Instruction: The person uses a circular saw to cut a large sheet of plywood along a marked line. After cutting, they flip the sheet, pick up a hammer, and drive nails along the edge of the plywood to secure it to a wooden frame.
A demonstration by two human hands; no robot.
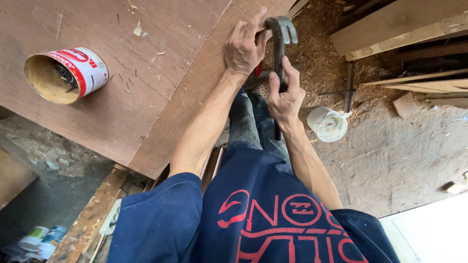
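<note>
Up near the top centre of the frame, the left hand [245,46] is resting on the edge of a brown plywood sheet [161,87], its fingers curled and pinched together at the board's rim; whatever small thing it may be pinching is too small to make out. Just to the right of it, the right hand [285,95] is gripping the dark handle of a claw hammer [280,36], fingers wrapped closed around the shaft. The hammer is standing roughly upright in the picture, its metal head and forked claw lying at the very top of the frame, right beside the left hand's fingertips.

Toward the upper left, a red and white tin can [68,74] is lying on its side on the plywood, its open mouth facing the lower left and showing a few dark nails inside. Several loose nails [126,84] are lying scattered on the board just right of the can.

Right of centre, a white plastic cup [327,124] is sitting on the dusty floor [404,151], near the right forearm. Wooden planks [399,24] are lying across the upper right corner, above a spread of sawdust.
</note>
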